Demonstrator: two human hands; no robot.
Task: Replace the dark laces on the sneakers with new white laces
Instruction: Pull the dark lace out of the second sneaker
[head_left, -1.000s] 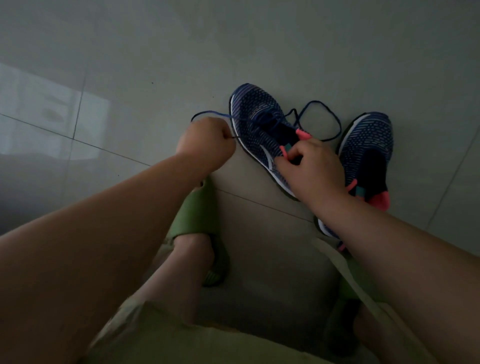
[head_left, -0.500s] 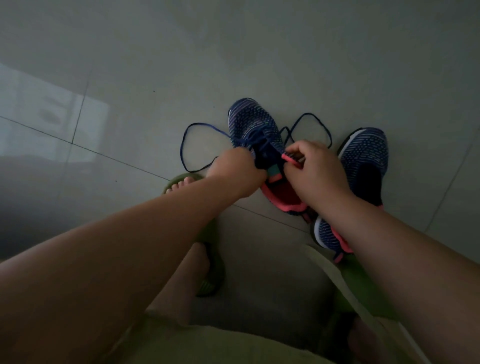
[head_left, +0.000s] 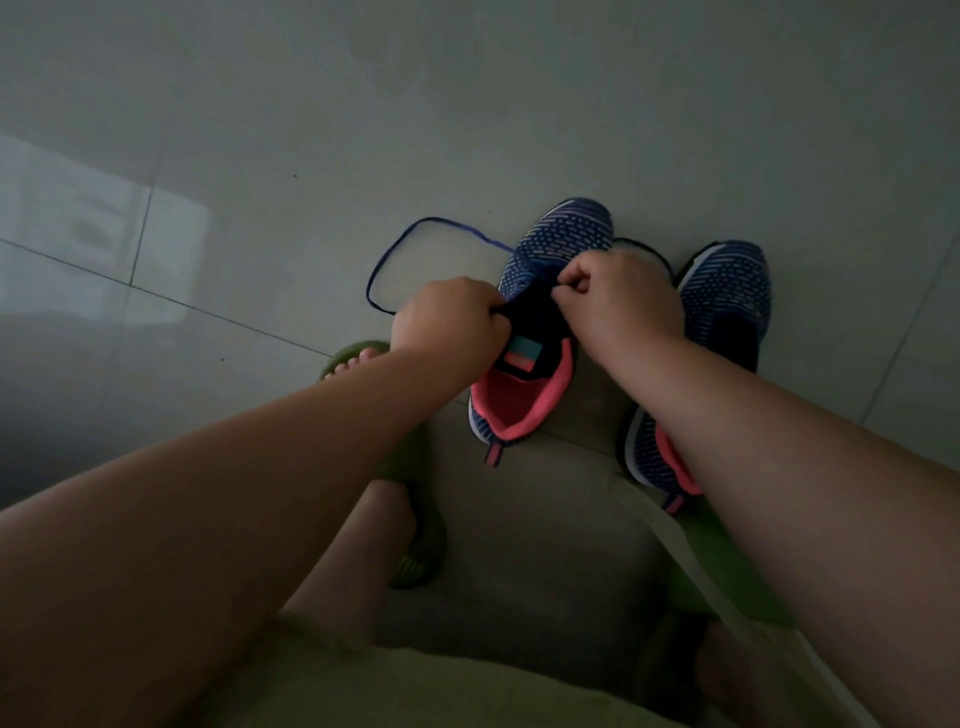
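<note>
Head view — left hand (head_left: 448, 318) and right hand (head_left: 618, 296), fingers curled, both pinching the dark lace (head_left: 415, 244) at the sneaker (head_left: 540, 312).

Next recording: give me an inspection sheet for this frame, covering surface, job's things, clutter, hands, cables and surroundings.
Surface: grey tiled floor, dim light, a pale reflection at the left.
Job's things: two blue sneakers with pink lining; the near sneaker is being worked on, the other sneaker lies to its right. A dark lace loops on the floor left of the near sneaker. White laces: nothing seen.
Clutter: nothing seen.
Hands: left hand grips at the sneaker's left side, right hand pinches at the lace area; exactly what each holds is hidden.
Cables: nothing seen.
Surroundings: the person's legs, green slippers, pale shorts.
</note>
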